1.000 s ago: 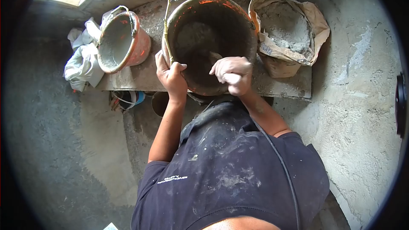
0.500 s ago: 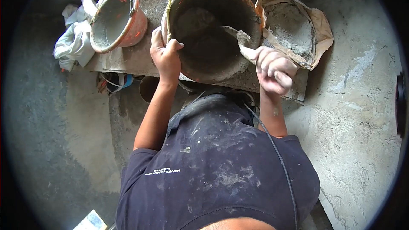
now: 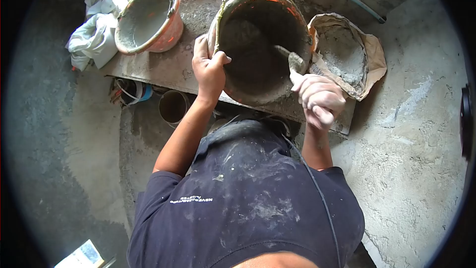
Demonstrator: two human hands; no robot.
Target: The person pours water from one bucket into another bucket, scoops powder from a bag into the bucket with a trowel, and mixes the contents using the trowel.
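A large mortar-caked bucket [image 3: 266, 98], with orange showing at its rim, stands tilted on a board in front of me. Its left rim is gripped by my left hand [image 3: 210, 72], the thumb beside the wire handle. My right hand [image 3: 320, 98] is closed around the handle of a trowel-like tool [image 3: 296, 63] at the bucket's right rim. The tool's blade dips into the dark inside, where it is mostly hidden. Right of the bucket is an open paper sack [image 3: 375, 59] of grey powder.
On the left, a smaller orange bucket [image 3: 168, 34] holds grey material beside white bags [image 3: 96, 37]. Under the board [image 3: 191, 77] are a small round container [image 3: 173, 107] and a blue-and-white pail [image 3: 144, 93]. A pipe [image 3: 358, 2] lies at the upper right.
My right hand has moved from over the bucket's front to its right side, bringing the tool's handle into sight. My left hand keeps its grip on the rim. The camera view has shifted.
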